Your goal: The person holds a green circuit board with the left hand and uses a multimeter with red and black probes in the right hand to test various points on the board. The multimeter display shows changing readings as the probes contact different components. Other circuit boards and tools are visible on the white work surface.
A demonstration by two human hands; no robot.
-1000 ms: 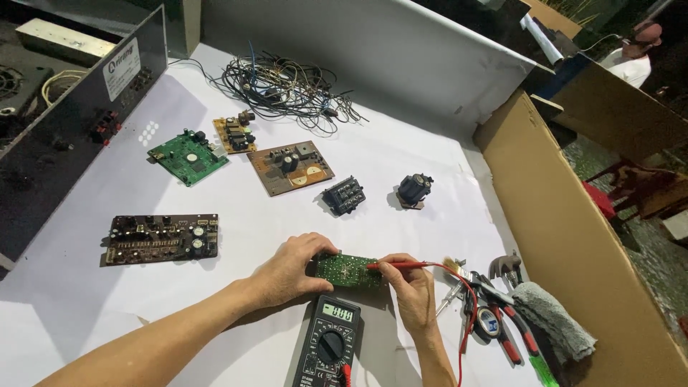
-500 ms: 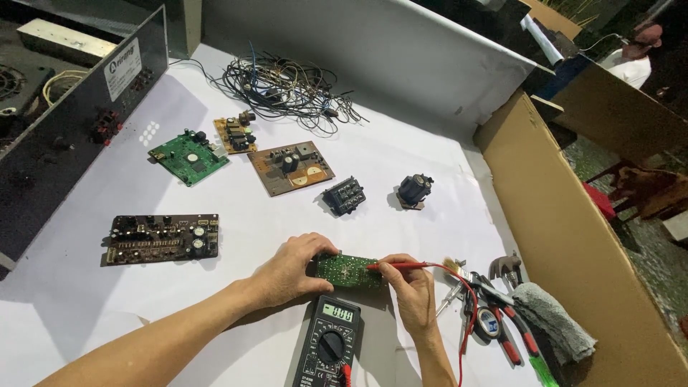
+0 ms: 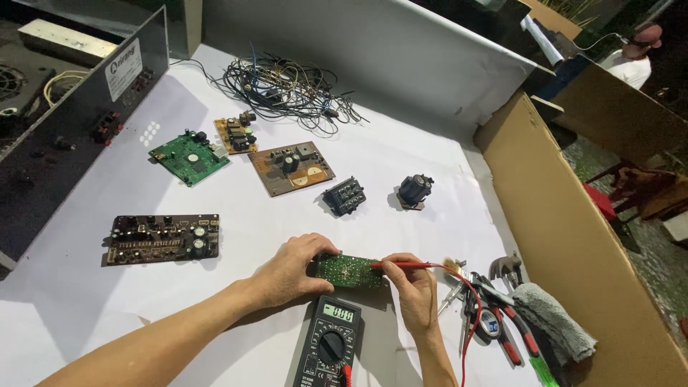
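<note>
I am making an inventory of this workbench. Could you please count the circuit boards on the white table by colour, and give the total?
Green circuit boards: 2, one held in the left hand under the red probe in the right hand, the held board, and one lying at the far left.
Brown or tan boards: 2, small and large.
Dark board: 1.
Total: 5.

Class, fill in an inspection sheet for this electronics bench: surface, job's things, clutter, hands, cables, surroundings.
Surface: white sheet.
Job's things: small green board; red probe; multimeter.
Clutter: four spare boards, largest brown one; two black parts; pliers; grey cloth.
Hands: left hand steadies the board; right hand fingers pinch the probe.
Cables: loose wire tangle; red lead.
Surroundings: cardboard wall; black amplifier case.
</note>
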